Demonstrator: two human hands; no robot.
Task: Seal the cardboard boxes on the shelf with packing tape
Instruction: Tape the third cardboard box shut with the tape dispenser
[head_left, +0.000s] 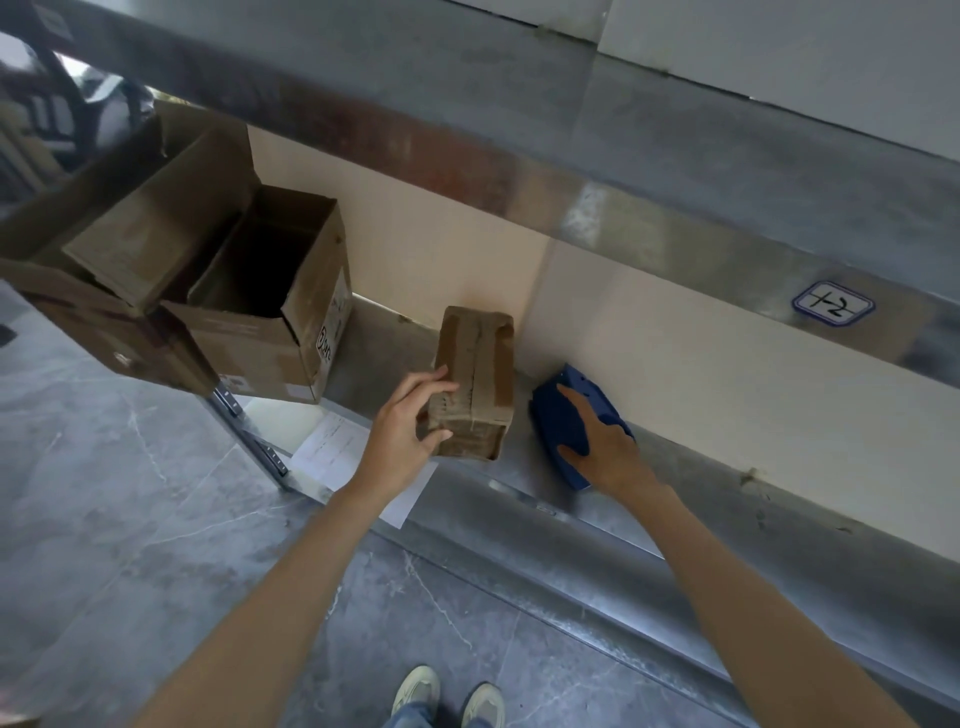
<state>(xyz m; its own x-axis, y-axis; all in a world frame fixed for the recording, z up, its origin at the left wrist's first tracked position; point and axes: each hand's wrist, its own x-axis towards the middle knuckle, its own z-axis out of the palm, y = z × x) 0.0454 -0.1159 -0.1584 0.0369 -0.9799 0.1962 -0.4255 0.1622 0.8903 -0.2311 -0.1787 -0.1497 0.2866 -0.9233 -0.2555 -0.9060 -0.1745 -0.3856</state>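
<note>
A small cardboard box (475, 379) with brown tape along its top seam stands on the metal shelf (524, 493). My left hand (410, 426) grips its near left corner, fingers on the top and front. To its right a blue tape dispenser (558, 415) lies on the shelf against the back panel. My right hand (602, 441) rests on the dispenser with fingers wrapped around it. Two larger cardboard boxes (270, 301) with open flaps stand at the left end of the shelf.
The upper shelf beam (675, 197) runs across above, with a blue-rimmed label (834, 304). A white sheet of paper (337, 447) lies under the shelf edge. Grey tiled floor (130, 519) and my shoes (447, 696) are below.
</note>
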